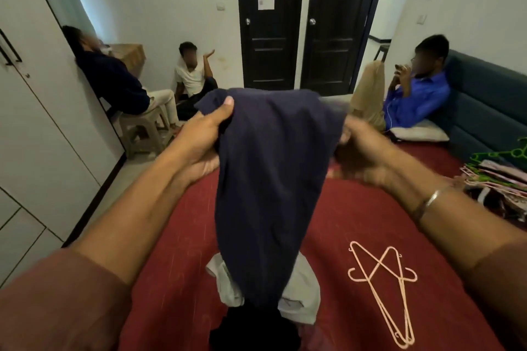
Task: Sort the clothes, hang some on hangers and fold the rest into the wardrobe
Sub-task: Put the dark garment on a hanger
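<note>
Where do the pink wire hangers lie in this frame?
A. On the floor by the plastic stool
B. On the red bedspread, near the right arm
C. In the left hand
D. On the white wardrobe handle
B: the pink wire hangers lie crossed on the red bedspread, while both hands hold up the navy cloth garment.

Both hands hold a navy garment up over a bed with a red cover. The left hand pinches its upper left edge, thumb on top; the right hand, blurred, grips its right edge. The cloth hangs down over a grey garment and a black one lying on the bed. Two pink hangers lie crossed on the cover to the right. A stack of clothes and green hangers sits at the bed's right edge.
</note>
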